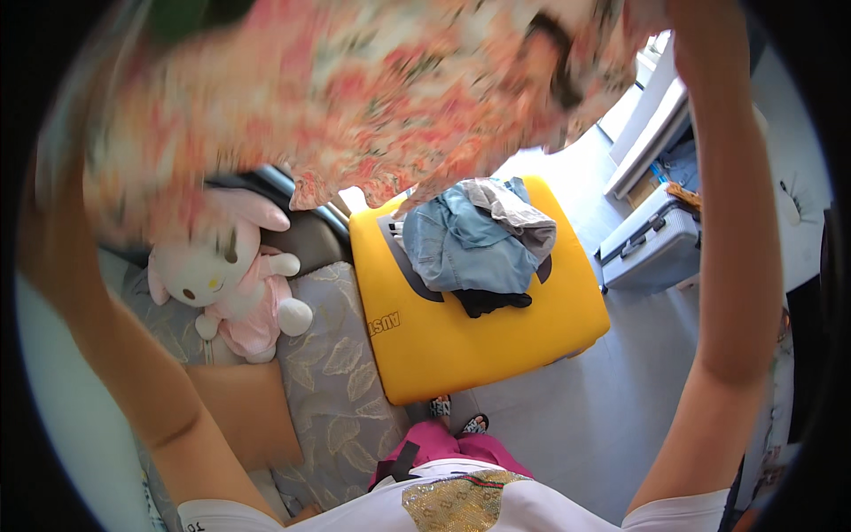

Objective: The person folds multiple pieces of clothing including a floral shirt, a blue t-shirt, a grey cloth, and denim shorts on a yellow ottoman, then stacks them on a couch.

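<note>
A floral cloth (355, 97) in pink, orange and white, which looks like a garment, is spread in the air across the upper part of the view, blurred by motion. At its left side my left hand (55, 217) is raised and holds it, though the fingers are smeared. My right hand (656, 16) grips its upper right corner, partly cut off by the frame's top edge. Below the cloth, a heap of clothes with blue denim (470, 244), grey and black pieces lies on a yellow-covered suitcase (479, 355).
To the left, a white and pink plush toy (213, 266) sits on a grey leaf-patterned couch (341, 355), near a tan cushion (244, 412). A silver-blue case (651, 239) stands on the grey tiled floor (638, 328) at the right, beside white shelving (651, 124).
</note>
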The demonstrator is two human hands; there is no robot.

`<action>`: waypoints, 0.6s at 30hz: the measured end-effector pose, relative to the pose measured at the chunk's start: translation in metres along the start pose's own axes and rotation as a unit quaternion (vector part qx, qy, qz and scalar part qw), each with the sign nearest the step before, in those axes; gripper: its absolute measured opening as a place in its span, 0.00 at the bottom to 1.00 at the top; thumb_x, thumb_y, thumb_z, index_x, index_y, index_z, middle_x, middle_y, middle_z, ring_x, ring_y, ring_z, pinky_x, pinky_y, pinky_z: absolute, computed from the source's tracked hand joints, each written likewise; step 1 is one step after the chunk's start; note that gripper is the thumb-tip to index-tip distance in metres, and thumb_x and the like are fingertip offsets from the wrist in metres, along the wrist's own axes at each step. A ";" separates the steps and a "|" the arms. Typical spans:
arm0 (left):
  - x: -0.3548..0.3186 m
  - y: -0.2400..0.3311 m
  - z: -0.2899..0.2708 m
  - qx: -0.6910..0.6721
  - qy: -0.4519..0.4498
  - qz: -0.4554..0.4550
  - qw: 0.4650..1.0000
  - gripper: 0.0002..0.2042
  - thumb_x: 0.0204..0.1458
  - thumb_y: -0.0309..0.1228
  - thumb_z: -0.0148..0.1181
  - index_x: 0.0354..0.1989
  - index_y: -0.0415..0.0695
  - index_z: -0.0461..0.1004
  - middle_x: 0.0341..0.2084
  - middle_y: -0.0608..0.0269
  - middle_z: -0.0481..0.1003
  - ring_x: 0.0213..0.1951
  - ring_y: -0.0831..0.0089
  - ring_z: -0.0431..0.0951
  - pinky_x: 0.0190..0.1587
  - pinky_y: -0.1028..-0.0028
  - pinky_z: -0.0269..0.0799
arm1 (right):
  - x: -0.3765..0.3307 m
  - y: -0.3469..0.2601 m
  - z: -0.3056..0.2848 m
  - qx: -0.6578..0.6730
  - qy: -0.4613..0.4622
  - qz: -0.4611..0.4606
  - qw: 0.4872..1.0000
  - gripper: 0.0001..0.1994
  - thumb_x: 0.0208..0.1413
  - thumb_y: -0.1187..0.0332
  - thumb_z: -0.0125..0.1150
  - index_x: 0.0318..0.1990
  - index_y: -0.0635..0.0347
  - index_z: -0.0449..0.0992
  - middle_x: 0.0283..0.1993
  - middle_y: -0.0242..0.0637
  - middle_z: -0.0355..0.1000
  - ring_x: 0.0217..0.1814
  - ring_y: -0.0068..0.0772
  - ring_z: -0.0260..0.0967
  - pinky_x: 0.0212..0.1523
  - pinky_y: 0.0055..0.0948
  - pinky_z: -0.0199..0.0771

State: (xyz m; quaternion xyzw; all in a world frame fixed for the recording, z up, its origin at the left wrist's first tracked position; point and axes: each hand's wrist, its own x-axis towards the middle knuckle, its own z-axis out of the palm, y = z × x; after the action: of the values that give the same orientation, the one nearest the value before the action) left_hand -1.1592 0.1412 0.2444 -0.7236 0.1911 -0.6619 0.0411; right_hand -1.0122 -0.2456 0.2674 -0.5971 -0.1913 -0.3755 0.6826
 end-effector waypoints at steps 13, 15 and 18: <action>-0.488 0.135 -0.074 -0.314 -0.622 -0.187 0.693 0.07 0.41 0.26 0.58 0.31 0.45 0.76 0.23 0.56 0.73 0.30 0.55 0.73 0.34 0.60 0.67 | -0.500 0.177 -0.163 -0.290 -0.421 0.096 0.854 0.09 0.41 0.72 0.62 0.32 0.48 0.80 0.36 0.26 0.74 0.49 0.33 0.66 0.51 0.41 0.63; -0.539 0.141 -0.092 -0.281 -0.642 -0.149 0.698 0.04 0.40 0.27 0.59 0.27 0.48 0.75 0.21 0.59 0.72 0.29 0.56 0.73 0.34 0.60 0.66 | -0.572 0.199 -0.165 -0.322 -0.430 0.119 0.835 0.09 0.40 0.72 0.62 0.31 0.47 0.80 0.37 0.25 0.74 0.51 0.32 0.65 0.52 0.43 0.62; -0.601 0.143 -0.119 -0.278 -0.626 -0.124 0.718 0.05 0.38 0.27 0.60 0.26 0.49 0.74 0.20 0.61 0.71 0.27 0.58 0.72 0.32 0.60 0.65 | -0.644 0.223 -0.153 -0.317 -0.451 0.145 0.822 0.08 0.39 0.71 0.62 0.31 0.49 0.79 0.34 0.28 0.74 0.47 0.34 0.67 0.54 0.44 0.61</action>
State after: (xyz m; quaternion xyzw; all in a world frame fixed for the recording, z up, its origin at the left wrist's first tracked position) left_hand -1.3372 0.2309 -0.3523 -0.9690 0.2058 0.0254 -0.1344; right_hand -1.2908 -0.2083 -0.3721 -0.9040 -0.2597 -0.0011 0.3396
